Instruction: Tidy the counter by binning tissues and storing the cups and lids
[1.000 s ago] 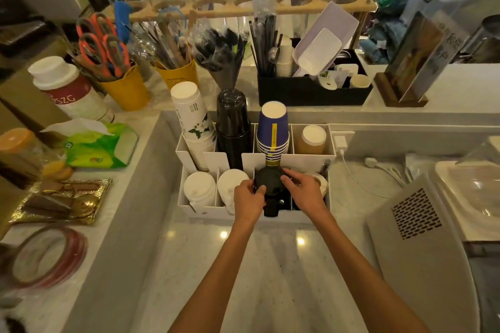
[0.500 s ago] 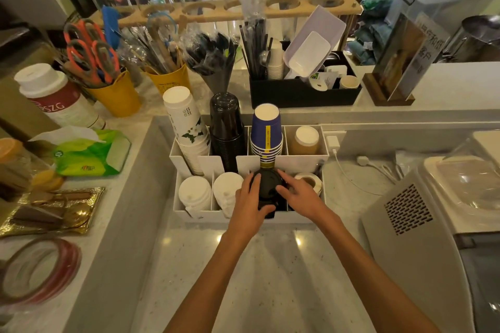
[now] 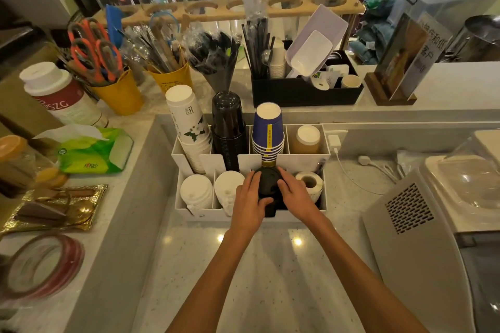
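Observation:
A white organiser stands on the counter with stacks of white cups, black cups and blue cups in its back row. White lids fill two front compartments on the left. A stack of black lids sits in the third front compartment. My left hand and my right hand press on that stack from either side, fingers curled over its top. A roll of labels lies in the front right compartment.
A green tissue pack lies on the raised ledge at left, near a white bottle and yellow tubs of scissors. A black caddy stands behind. A grey machine fills the right. A white cable runs beside the organiser.
Both hands have slid up over the top of the black lids and closed in around them. The stack sits lower in its compartment.

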Tool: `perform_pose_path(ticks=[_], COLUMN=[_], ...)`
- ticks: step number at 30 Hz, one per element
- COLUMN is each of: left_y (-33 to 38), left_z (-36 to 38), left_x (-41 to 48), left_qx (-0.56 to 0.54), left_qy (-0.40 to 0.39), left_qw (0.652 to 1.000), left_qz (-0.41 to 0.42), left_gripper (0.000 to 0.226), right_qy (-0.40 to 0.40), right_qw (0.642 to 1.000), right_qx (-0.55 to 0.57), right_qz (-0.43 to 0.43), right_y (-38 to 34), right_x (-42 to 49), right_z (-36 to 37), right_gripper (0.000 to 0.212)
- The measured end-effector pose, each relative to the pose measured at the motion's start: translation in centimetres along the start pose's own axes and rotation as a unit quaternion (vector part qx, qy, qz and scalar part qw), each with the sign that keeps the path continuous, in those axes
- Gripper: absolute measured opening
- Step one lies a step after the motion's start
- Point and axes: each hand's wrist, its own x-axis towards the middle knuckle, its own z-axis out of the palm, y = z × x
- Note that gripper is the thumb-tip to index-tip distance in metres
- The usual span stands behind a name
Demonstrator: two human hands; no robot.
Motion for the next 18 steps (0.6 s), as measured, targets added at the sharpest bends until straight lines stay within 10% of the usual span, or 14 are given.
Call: perform_pose_path(ticks=[18], left_y=[-0.6], left_z=[-2.2], left_x=[-1.1], left_qx=[-0.009], left_qy=[-0.046], left_qw=[0.999], left_qz=[0.003], left_gripper=[0.084], right_qy=[0.047], right_qw=[0.999], right_qx=[-0.013], right_qz=[-0.003], right_y=[-1.1], right_x=[-3.3], right_z=[-1.9], right_gripper=[0.05])
